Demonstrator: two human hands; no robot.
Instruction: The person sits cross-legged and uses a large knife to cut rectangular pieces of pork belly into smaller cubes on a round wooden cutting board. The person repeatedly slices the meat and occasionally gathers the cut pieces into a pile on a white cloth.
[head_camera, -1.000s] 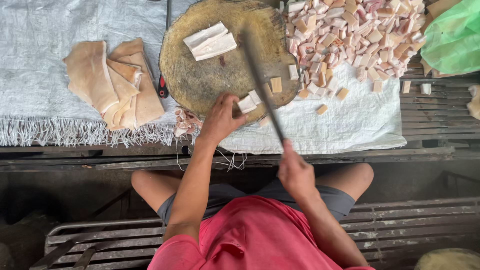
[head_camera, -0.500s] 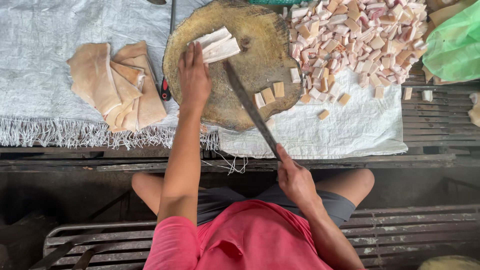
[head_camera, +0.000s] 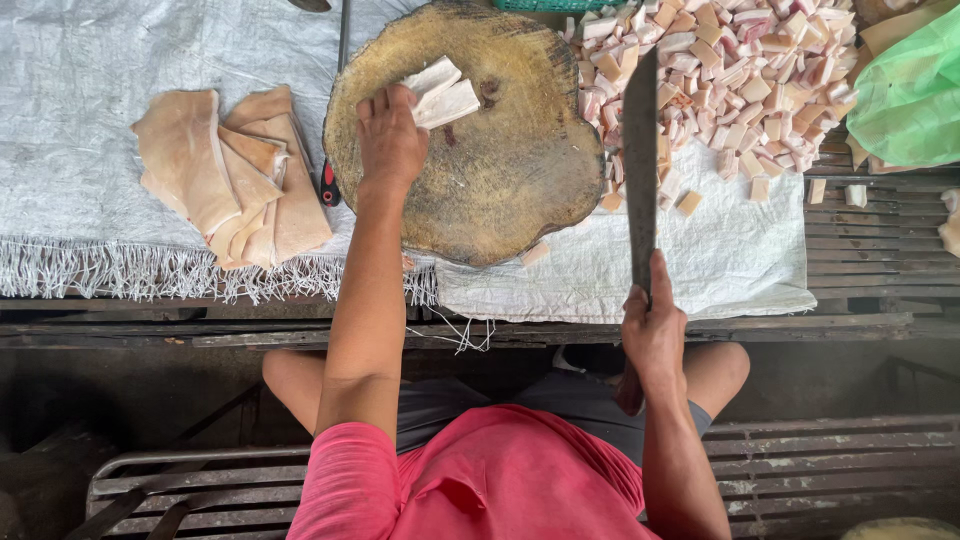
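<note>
Head view. Change since half a second before: the long knife (head_camera: 640, 170) had swung from a slant across the round wooden chopping block (head_camera: 500, 190) to point straight away over the block's right edge; the cut cubes had gone from the block's right side; the left hand (head_camera: 390, 140) stayed by the strips.

Left hand: fingers extended and loosely curled, resting on the block's far-left part, fingertips touching two pale meat strips (head_camera: 445, 92); whether they gripped them could not be told.

Right hand (head_camera: 652, 325): closed around the knife handle, near the body, blade over the white woven sheet (head_camera: 720, 260).

Surroundings: heap of cut pink-white cubes (head_camera: 740, 70) far right; flat skin slabs (head_camera: 225, 170) left of the block; a red-handled tool (head_camera: 329, 185) between slabs and block; green plastic bag (head_camera: 910, 95) far right; stray cube (head_camera: 534, 254) at the block's near edge.
</note>
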